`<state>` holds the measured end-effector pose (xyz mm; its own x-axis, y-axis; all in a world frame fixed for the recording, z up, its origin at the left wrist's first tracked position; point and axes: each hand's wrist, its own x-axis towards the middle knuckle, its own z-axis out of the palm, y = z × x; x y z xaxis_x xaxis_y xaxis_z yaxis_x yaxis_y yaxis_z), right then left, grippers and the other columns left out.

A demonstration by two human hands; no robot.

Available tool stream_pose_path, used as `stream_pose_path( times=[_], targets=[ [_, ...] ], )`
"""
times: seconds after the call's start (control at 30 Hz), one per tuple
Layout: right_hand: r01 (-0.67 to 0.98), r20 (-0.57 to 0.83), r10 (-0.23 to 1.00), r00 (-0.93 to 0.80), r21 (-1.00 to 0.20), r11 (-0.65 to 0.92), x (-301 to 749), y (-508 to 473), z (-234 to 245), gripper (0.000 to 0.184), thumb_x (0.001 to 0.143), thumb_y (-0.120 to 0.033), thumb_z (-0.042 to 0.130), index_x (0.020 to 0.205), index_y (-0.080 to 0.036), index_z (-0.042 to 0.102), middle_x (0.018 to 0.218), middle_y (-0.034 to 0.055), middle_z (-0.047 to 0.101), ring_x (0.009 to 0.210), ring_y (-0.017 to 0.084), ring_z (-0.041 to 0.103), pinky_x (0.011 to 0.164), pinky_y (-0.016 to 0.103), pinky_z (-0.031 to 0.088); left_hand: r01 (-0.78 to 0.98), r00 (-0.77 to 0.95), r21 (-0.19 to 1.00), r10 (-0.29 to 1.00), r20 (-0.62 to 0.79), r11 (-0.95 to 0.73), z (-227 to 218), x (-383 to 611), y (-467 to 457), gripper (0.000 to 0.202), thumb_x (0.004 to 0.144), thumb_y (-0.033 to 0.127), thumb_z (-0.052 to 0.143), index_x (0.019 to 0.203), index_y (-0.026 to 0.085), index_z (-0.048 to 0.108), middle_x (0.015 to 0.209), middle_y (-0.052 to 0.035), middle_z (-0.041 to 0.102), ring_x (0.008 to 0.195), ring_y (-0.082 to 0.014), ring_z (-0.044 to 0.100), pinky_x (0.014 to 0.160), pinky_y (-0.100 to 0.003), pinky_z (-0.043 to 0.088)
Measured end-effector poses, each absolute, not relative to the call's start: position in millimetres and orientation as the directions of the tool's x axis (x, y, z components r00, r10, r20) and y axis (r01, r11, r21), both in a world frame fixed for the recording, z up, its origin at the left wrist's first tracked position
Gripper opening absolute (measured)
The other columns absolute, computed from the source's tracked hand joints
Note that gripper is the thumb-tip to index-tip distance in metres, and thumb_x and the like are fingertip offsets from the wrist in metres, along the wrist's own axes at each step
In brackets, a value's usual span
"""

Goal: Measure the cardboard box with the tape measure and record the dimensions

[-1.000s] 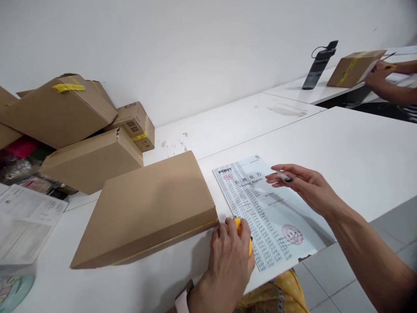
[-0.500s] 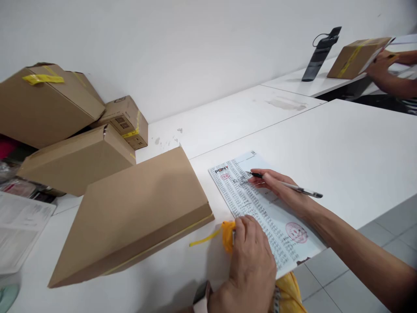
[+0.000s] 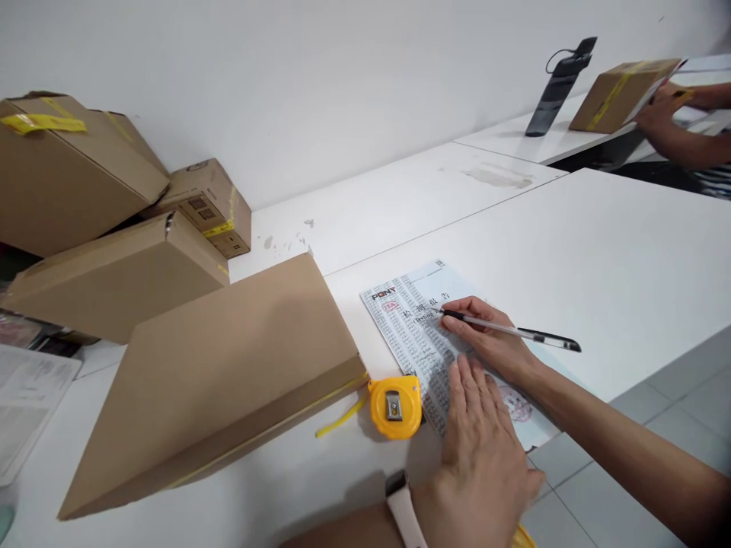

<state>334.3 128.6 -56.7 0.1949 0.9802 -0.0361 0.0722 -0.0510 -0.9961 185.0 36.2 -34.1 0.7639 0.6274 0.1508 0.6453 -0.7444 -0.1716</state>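
Observation:
Between the fingers of my right hand (image 3: 494, 335) is a black-and-clear pen (image 3: 514, 329), its tip over the printed title of a pale blue paper report (image 3: 408, 304). Flat on the lower part of that report lies my left hand (image 3: 480, 441), fingers stretched out and holding nothing; a wristband (image 3: 404, 506) is on its wrist. Left of it, a yellow tape measure (image 3: 395, 407) rests on the table, a short bit of its yellow tape sticking out. The tape measure sits by the front corner of a large flat cardboard box (image 3: 228, 373).
More cardboard boxes (image 3: 114, 274) are stacked at the left against the wall. Papers (image 3: 28, 403) lie at the left edge. At the far right, another person's hands (image 3: 662, 110) hold a taped box (image 3: 614, 97), with a dark bottle (image 3: 553, 95) beside it. The table's edge runs along the right.
My left hand has let go of the tape measure and moved right onto the report. The pen in my right hand has tilted slightly, its tip still near the title.

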Motion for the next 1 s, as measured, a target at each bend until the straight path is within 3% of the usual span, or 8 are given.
stream_pose_path(
  times=[0.1, 0.23, 0.4, 0.5, 0.63, 0.77, 1.0],
  targets=[
    [0.134, -0.028, 0.976, 0.215, -0.989, -0.058, 331.0, 121.0, -54.6, 0.035, 0.083, -0.055, 0.076, 0.093, -0.022, 0.066, 0.082, 0.0037, 0.070, 0.077, 0.020, 0.065, 0.067, 0.033, 0.051, 0.636, 0.771, -0.213, 0.621, 0.141, -0.742, -35.5, 179.2, 44.6, 0.100, 0.089, 0.073, 0.053, 0.147, -0.008, 0.044, 0.150, -0.0303, 0.051, 0.144, -0.0396, 0.044, 0.123, -0.047, 0.029],
    [0.311, -0.025, 0.982, 0.188, -0.947, -0.084, 329.3, 111.2, -49.3, 0.029, 0.094, -0.049, 0.060, 0.080, -0.023, 0.059, 0.064, -0.0030, 0.054, 0.056, 0.013, 0.044, 0.053, 0.029, 0.038, 0.611, 0.792, -0.161, 0.600, 0.117, -0.775, -35.3, 167.5, 51.3, 0.094, 0.085, 0.074, 0.058, 0.144, 0.001, 0.050, 0.147, -0.0288, 0.054, 0.143, -0.0404, 0.045, 0.119, -0.051, 0.032],
    [0.285, -0.006, 1.000, 0.018, -0.959, -0.011, 340.0, 117.1, -50.8, 0.028, 0.090, -0.049, 0.066, 0.087, -0.023, 0.059, 0.073, -0.0006, 0.059, 0.062, 0.014, 0.049, 0.055, 0.029, 0.040, 0.626, 0.779, -0.135, 0.612, 0.134, -0.768, -39.8, 166.2, 50.6, 0.093, 0.081, 0.075, 0.060, 0.138, 0.001, 0.052, 0.151, -0.0306, 0.049, 0.147, -0.0427, 0.038, 0.121, -0.052, 0.025],
    [0.274, -0.003, 0.999, 0.044, -0.962, -0.014, 344.4, 122.2, -55.3, 0.034, 0.089, -0.053, 0.067, 0.079, -0.023, 0.053, 0.060, -0.0046, 0.049, 0.054, 0.012, 0.041, 0.049, 0.027, 0.032, 0.637, 0.770, -0.121, 0.619, 0.156, -0.762, -40.4, 167.7, 50.5, 0.087, 0.083, 0.070, 0.059, 0.136, 0.001, 0.053, 0.151, -0.0323, 0.047, 0.148, -0.0422, 0.037, 0.122, -0.050, 0.025],
    [0.388, 0.057, 0.992, 0.111, -0.922, 0.009, 344.1, 121.0, -57.6, 0.033, 0.088, -0.047, 0.067, 0.072, -0.024, 0.050, 0.057, -0.0070, 0.037, 0.051, 0.011, 0.030, 0.046, 0.027, 0.025, 0.637, 0.769, -0.127, 0.615, 0.175, -0.761, -36.7, 168.6, 51.0, 0.081, 0.085, 0.065, 0.060, 0.137, 0.002, 0.052, 0.149, -0.0322, 0.050, 0.146, -0.0412, 0.040, 0.122, -0.049, 0.025],
    [0.432, 0.061, 0.994, 0.093, -0.902, 0.015, 342.6, 118.0, -56.0, 0.032, 0.088, -0.044, 0.066, 0.070, -0.024, 0.049, 0.057, -0.0068, 0.036, 0.050, 0.010, 0.030, 0.045, 0.027, 0.024, 0.630, 0.776, -0.107, 0.615, 0.141, -0.769, -34.1, 169.2, 52.7, 0.086, 0.083, 0.063, 0.064, 0.145, 0.005, 0.047, 0.149, -0.0282, 0.053, 0.144, -0.0407, 0.044, 0.121, -0.051, 0.025],
    [0.396, 0.064, 0.995, 0.071, -0.918, 0.031, 342.2, 114.6, -59.3, 0.032, 0.090, -0.044, 0.066, 0.072, -0.025, 0.047, 0.057, -0.0070, 0.037, 0.048, 0.010, 0.030, 0.044, 0.026, 0.024, 0.611, 0.792, -0.138, 0.600, 0.114, -0.779, -37.4, 169.9, 52.7, 0.090, 0.083, 0.067, 0.061, 0.147, 0.004, 0.046, 0.148, -0.0290, 0.053, 0.144, -0.0428, 0.043, 0.122, -0.053, 0.020]
  ],
)
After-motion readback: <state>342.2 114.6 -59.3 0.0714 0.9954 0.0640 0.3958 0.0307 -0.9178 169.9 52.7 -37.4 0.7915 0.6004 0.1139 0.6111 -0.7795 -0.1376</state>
